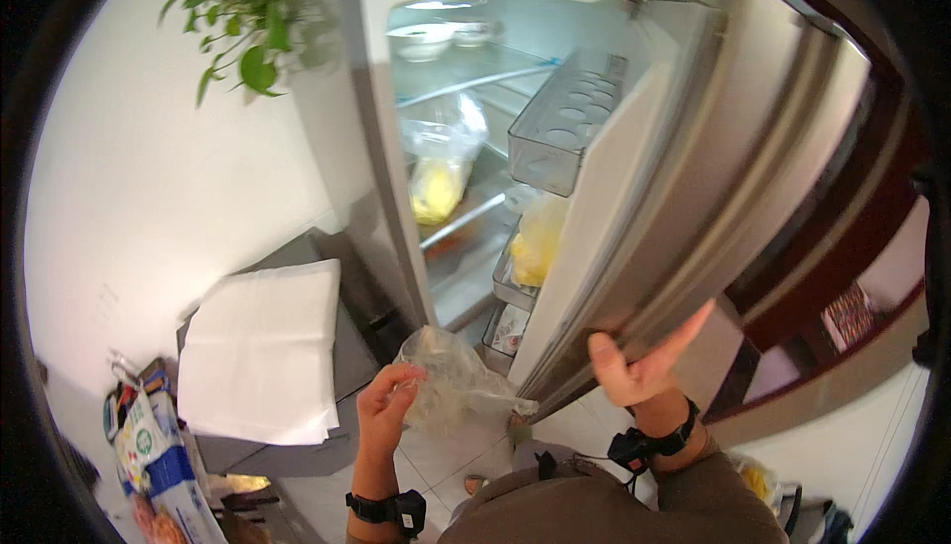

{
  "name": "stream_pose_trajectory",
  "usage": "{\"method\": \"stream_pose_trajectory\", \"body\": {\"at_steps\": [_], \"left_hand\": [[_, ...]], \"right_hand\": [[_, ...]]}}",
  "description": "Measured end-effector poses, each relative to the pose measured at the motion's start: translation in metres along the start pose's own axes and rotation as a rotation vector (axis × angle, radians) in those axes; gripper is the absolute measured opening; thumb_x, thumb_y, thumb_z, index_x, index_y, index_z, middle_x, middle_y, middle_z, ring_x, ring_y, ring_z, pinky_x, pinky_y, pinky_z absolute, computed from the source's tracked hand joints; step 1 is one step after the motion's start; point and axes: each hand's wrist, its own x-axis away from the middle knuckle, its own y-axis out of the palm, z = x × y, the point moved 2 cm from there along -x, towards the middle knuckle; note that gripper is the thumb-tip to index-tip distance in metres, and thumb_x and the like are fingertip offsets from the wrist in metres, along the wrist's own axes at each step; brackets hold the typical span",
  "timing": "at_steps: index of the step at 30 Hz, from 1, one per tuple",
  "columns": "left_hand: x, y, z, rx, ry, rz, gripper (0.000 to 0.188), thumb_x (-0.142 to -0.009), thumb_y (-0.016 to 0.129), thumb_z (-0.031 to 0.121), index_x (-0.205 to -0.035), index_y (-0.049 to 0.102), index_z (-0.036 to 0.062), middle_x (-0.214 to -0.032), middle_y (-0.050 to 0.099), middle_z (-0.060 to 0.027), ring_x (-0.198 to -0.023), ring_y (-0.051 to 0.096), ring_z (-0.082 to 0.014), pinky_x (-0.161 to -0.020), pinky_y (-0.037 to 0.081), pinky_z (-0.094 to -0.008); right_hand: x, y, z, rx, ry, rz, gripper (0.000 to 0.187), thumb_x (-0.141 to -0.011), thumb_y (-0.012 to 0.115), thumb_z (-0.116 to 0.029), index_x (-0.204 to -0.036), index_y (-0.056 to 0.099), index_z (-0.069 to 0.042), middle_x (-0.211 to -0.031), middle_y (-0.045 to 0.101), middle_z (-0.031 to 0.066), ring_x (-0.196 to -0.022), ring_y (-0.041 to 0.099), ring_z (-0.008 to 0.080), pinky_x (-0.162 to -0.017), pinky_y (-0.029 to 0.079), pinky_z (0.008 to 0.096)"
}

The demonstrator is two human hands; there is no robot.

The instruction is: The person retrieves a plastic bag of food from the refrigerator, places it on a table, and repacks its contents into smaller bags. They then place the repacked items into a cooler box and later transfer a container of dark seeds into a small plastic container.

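Note:
My left hand pinches the edge of a clear, crumpled plastic bag, which hangs in front of the fridge's lower opening. What the bag holds, if anything, I cannot make out. At the lower edge of the fridge door is my right hand, thumb and forefinger spread, nothing in it. Whether it touches the door is unclear. The door stands partly open, swung to the right. Inside, a clear bag with something yellow sits on a shelf, and a white bowl stands above it.
A clear egg tray and a yellow bag sit in the door racks. White sheets lie on a dark box left of the fridge, beside stacked packages. A leafy plant hangs at the top left.

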Motion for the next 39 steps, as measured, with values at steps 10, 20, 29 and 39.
{"method": "stream_pose_trajectory", "body": {"at_steps": [10, 20, 29, 39], "left_hand": [[0.111, -0.057, 0.035, -0.392, 0.122, 0.654, 0.025, -0.080, 0.056, -0.004, -0.100, 0.067, 0.0066, -0.108, 0.050, -0.0056, -0.103, 0.048, -0.0188, -0.086, 0.040, -0.0270], [0.308, -0.056, 0.045, -0.121, -0.049, 1.179, 0.028, -0.089, 0.055, 0.004, -0.116, 0.060, 0.0066, -0.097, 0.059, -0.0006, -0.089, 0.053, -0.0080, -0.082, 0.042, -0.0212], [0.418, -0.060, 0.073, -0.240, -0.054, 1.254, 0.030, -0.087, 0.050, -0.001, -0.116, 0.059, 0.0029, -0.102, 0.062, -0.0046, -0.097, 0.055, -0.0117, -0.088, 0.041, -0.0245], [0.632, -0.075, 0.089, -1.088, -0.436, 1.658, 0.029, -0.081, 0.056, 0.000, -0.108, 0.063, 0.0096, -0.092, 0.066, -0.0131, -0.082, 0.065, -0.0266, -0.072, 0.051, -0.0327]], "right_hand": [[-0.047, 0.139, 0.008, 0.189, -0.377, 0.125, 0.077, -0.075, 0.066, -0.019, -0.138, 0.025, -0.006, -0.144, 0.011, 0.0305, -0.134, 0.009, 0.0478, -0.106, 0.013, 0.0595], [-0.002, 0.177, -0.056, 0.141, -0.415, 0.182, 0.053, -0.086, 0.060, -0.021, -0.133, 0.041, -0.008, -0.146, 0.019, 0.0229, -0.135, 0.013, 0.0404, -0.106, 0.012, 0.0574], [0.140, 0.258, -0.242, -0.617, -0.787, -1.187, 0.079, -0.077, 0.066, -0.038, -0.139, 0.029, -0.005, -0.137, 0.037, 0.0238, -0.129, 0.032, 0.0379, -0.105, 0.027, 0.0445], [0.302, 0.347, -0.392, -0.672, 0.012, -1.673, 0.030, -0.089, 0.054, -0.021, -0.112, 0.052, -0.003, -0.096, 0.063, 0.0130, -0.077, 0.064, 0.0218, -0.062, 0.050, 0.0353]]}}
